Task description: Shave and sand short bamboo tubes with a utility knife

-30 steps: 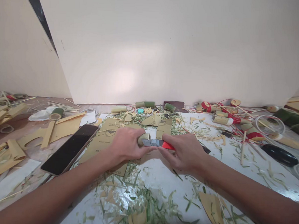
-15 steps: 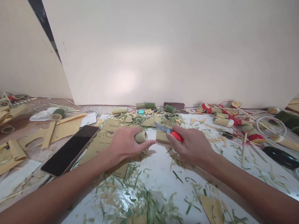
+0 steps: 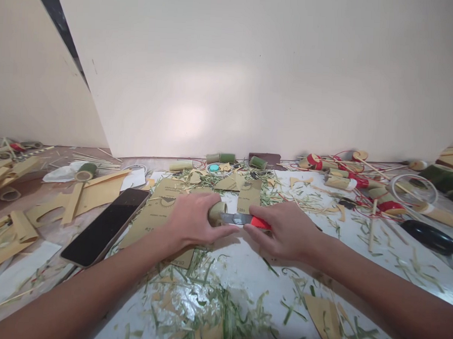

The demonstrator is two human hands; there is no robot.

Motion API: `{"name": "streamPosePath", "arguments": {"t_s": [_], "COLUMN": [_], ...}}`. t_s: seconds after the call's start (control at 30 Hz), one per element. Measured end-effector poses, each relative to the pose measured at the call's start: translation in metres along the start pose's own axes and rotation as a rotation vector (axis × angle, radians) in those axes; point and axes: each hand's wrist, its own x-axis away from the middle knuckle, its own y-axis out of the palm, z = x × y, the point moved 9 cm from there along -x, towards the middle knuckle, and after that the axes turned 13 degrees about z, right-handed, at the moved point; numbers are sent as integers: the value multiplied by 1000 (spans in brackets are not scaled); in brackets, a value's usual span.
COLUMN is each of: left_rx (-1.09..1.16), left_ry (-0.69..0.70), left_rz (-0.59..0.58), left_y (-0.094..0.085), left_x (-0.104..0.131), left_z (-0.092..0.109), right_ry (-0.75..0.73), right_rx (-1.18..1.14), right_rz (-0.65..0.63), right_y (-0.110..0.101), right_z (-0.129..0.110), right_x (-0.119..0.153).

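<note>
A short hollow bamboo piece (image 3: pixel 217 212) lies in my left hand (image 3: pixel 193 219), its open end facing right and my thumb stretched out below it. My right hand (image 3: pixel 284 228) is closed around the red handle of a knife (image 3: pixel 259 223). The metal blade points left, and its tip is at the open end of the bamboo piece; whether it is inside the rim I cannot tell. Brown sandpaper sheets (image 3: pixel 148 217) lie beneath and behind my left hand.
A black phone (image 3: pixel 105 227) lies left of my hands. Green shavings (image 3: pixel 234 311) litter the white sheet in front. Bamboo pieces with red string (image 3: pixel 386 202) and a black oval object (image 3: pixel 430 237) are at the right. A pale board (image 3: pixel 231 78) stands behind.
My right hand has moved left and down, bringing the blade to the bamboo piece's open end. My left hand has shifted slightly right with the piece.
</note>
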Motion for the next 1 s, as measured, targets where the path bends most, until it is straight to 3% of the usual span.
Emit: {"name": "streamPosePath", "arguments": {"t_s": [0.47, 1.0], "left_rx": [69, 14], "left_ry": [93, 100], "left_rz": [25, 38], "left_y": [1, -2], "left_x": [2, 2], "left_z": [10, 6], "right_ry": [-59, -28], "right_rx": [-8, 5], "right_rz": [-63, -6], "right_y": [-3, -4], "right_z": [-13, -10], "right_x": [0, 0]}}
